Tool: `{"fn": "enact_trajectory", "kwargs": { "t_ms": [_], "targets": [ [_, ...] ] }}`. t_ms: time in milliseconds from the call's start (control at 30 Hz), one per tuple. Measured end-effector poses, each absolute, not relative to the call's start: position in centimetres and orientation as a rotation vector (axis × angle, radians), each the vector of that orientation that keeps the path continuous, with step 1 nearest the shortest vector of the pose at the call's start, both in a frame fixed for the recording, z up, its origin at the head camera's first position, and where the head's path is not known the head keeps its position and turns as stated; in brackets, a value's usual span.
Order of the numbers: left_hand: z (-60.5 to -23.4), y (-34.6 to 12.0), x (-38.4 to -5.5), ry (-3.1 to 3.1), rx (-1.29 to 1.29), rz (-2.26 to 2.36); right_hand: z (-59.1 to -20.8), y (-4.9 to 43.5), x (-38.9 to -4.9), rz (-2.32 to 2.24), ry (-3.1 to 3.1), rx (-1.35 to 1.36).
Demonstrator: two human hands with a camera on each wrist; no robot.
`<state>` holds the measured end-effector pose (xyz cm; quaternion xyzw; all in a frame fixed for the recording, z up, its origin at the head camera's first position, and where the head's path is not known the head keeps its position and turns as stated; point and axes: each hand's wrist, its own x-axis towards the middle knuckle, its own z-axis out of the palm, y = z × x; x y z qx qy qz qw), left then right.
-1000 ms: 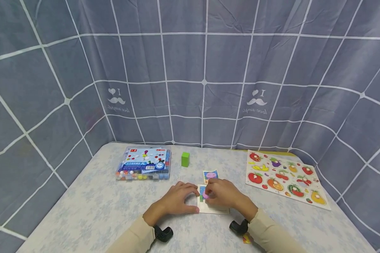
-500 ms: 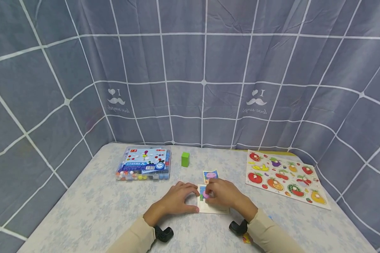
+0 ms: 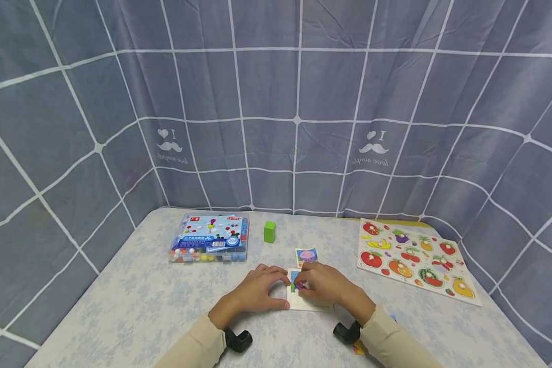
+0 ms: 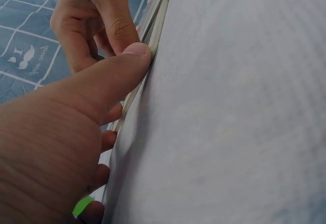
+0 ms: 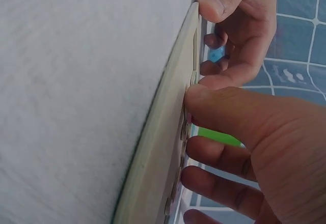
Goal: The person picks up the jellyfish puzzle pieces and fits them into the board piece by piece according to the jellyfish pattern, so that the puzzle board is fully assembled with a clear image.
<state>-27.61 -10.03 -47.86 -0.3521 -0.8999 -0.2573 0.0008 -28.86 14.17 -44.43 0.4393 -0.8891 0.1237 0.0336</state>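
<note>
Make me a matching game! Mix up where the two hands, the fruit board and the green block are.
1. left hand
2. right hand
3. fruit board
4. green block

A. beside the clear box
B. reaching over the small board from the right
C. nearest the right side of the table
D. at the small board's left edge

Pairs: 1-D, 2-B, 3-C, 4-A

A checked curtain (image 3: pixel 269 87) and fruit puzzle (image 3: pixel 418 263) suggest a play corner.
</note>
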Motion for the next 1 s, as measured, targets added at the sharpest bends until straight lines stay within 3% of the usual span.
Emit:
{"fn": "enact_trajectory", "kwargs": {
  "t_ms": [400, 1000],
  "targets": [
    [-47.7, -9.8, -27.2, -2.848, -1.098, -0.838, -44.0, 17.1, -27.2, 0.494, -2.784, 1.318],
    [-47.4, -9.9, -27.3, -2.844, -1.099, -0.813, -44.3, 30.3, -22.1, 0.837, -2.995, 1.027]
  ]
}}
